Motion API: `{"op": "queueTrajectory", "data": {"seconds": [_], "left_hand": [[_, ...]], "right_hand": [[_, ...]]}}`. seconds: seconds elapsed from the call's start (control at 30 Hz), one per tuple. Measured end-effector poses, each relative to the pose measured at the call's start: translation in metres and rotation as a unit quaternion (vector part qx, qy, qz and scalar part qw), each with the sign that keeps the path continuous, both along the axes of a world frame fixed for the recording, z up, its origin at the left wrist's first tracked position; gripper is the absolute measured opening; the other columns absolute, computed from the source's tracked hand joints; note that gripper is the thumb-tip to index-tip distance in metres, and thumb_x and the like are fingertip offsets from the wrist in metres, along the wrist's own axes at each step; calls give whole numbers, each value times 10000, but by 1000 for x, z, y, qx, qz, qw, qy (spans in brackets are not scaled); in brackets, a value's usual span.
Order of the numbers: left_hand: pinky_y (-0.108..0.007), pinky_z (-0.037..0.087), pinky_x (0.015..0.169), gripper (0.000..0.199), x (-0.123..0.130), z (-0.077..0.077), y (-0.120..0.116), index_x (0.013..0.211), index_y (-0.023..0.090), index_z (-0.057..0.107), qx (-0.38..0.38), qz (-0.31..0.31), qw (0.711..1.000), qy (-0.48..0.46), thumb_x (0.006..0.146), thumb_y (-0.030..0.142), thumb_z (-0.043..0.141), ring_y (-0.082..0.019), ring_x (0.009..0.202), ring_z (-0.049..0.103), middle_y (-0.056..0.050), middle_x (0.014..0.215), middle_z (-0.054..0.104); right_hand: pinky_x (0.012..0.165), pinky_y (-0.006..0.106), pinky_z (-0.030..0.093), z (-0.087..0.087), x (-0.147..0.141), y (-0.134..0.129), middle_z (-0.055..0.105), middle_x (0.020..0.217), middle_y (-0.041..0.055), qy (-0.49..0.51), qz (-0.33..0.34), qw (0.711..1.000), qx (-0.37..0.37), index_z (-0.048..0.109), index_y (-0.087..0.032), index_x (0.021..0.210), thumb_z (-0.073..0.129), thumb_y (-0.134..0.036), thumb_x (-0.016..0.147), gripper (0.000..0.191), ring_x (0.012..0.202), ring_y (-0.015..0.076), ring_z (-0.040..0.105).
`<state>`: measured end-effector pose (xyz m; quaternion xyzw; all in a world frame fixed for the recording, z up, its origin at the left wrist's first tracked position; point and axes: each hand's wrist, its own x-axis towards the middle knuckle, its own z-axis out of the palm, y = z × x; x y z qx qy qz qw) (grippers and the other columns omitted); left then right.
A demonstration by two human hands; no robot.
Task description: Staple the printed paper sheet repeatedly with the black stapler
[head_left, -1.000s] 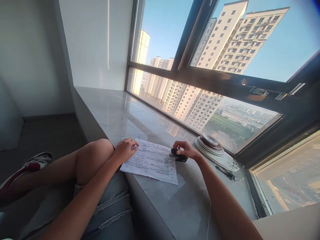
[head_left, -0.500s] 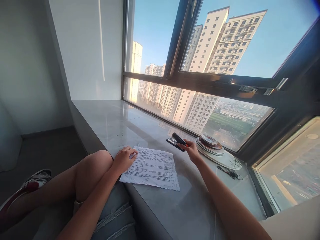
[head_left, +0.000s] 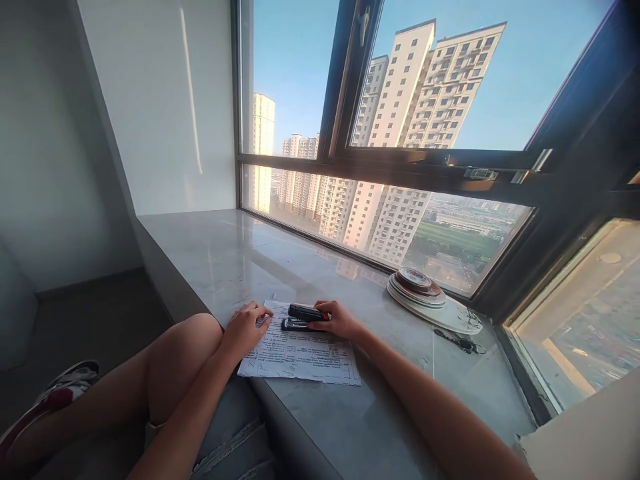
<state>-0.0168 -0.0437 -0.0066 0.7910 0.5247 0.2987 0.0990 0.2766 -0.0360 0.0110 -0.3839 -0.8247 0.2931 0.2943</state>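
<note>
Printed paper sheets (head_left: 310,360) lie on the grey stone sill, close to its front edge. My left hand (head_left: 247,327) rests at the upper left edge of the paper, fingers curled over that edge. In my right hand (head_left: 340,320) is a black stapler (head_left: 305,317), gripped at its rear end. The stapler's jaws point left and stand apart, over the upper part of the paper. Whether its base touches the paper I cannot tell.
Stacked plates (head_left: 420,293) sit on the sill (head_left: 200,240) by the window at the right, with keys (head_left: 460,341) just in front. My bent knee (head_left: 195,340) is against the sill's front edge at the left.
My right hand has brought the stapler left and toward me, from beyond the paper to over it. My left hand has stayed on the paper's edge. The view has shifted slightly.
</note>
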Motion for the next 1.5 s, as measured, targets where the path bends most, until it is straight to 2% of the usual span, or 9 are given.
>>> {"op": "queueTrajectory", "data": {"seconds": [0.17, 0.3, 0.53, 0.77, 1.07, 1.27, 1.33, 1.4, 1.5], "left_hand": [[-330, 451, 845, 248, 0, -1, 1, 1045, 247, 736, 4, -2, 1000, -2, 929, 312, 526, -231, 957, 610, -59, 970, 651], [-321, 449, 830, 234, 1, 1, -1, 1060, 249, 739, 15, 0, 1000, 1, 925, 283, 551, -230, 947, 606, -58, 941, 651], [-327, 446, 871, 272, 1, -3, 2, 1063, 250, 741, 32, -4, 999, -12, 968, 236, 486, -227, 970, 618, -64, 975, 669], [-346, 433, 909, 314, 0, -6, 4, 1091, 254, 734, 33, 1, 999, -6, 967, 182, 455, -236, 1012, 603, -62, 993, 671], [-337, 443, 873, 323, 0, -5, 3, 1109, 265, 731, 27, -1, 1000, -4, 955, 169, 464, -238, 1001, 605, -61, 994, 671], [-335, 454, 847, 310, -1, -7, 4, 1082, 276, 734, 34, 5, 999, -3, 934, 158, 489, -235, 970, 618, -56, 974, 666], [-332, 461, 835, 306, -1, -9, 5, 1061, 274, 736, 38, 2, 999, -11, 928, 149, 489, -230, 954, 624, -55, 969, 665], [-328, 474, 836, 302, -1, -10, 6, 1035, 258, 733, 50, -10, 998, -36, 937, 147, 470, -221, 946, 627, -57, 957, 659], [-335, 502, 845, 299, -1, -9, 6, 1007, 221, 709, 98, -18, 988, -117, 966, 173, 417, -211, 945, 629, -68, 974, 644]], "right_hand": [[775, 283, 440, 4, 11, 2, 629, 1018, 61, 47, 72, 995, -44, 707, -152, 1006, 585, -553, 903, 432, 864, 184, 569], [951, 343, 424, 0, 14, 4, 635, 1104, 66, 107, 107, 984, -92, 716, -160, 1038, 473, -426, 934, 375, 1017, 228, 572], [1114, 435, 338, -11, 21, 11, 664, 1245, 51, 137, 40, 979, -145, 719, -181, 1138, 530, -306, 802, 405, 1209, 284, 535], [1102, 447, 371, 5, 21, 6, 649, 1319, 57, 103, 87, 975, -176, 655, -177, 1287, 495, -308, 847, 486, 1226, 280, 556], [1094, 452, 379, 1, 25, 8, 620, 1363, 57, 103, 86, 970, -203, 616, -182, 1339, 478, -283, 851, 517, 1230, 284, 556], [1019, 404, 422, 5, 15, 4, 633, 1296, 62, 70, 85, 985, -135, 606, -190, 1327, 466, -391, 933, 465, 1151, 255, 572], [892, 354, 469, 6, 7, 1, 651, 1192, 64, 33, 78, 994, -76, 616, -196, 1292, 562, -465, 915, 466, 1017, 230, 597], [766, 309, 470, 6, -1, -3, 647, 1049, 57, 2, 58, 998, 2, 664, -182, 1152, 673, -486, 857, 423, 866, 196, 585], [738, 307, 465, 5, -11, -9, 609, 957, 62, -8, 45, 993, 109, 665, -171, 1005, 685, -442, 868, 304, 822, 188, 557]]}}
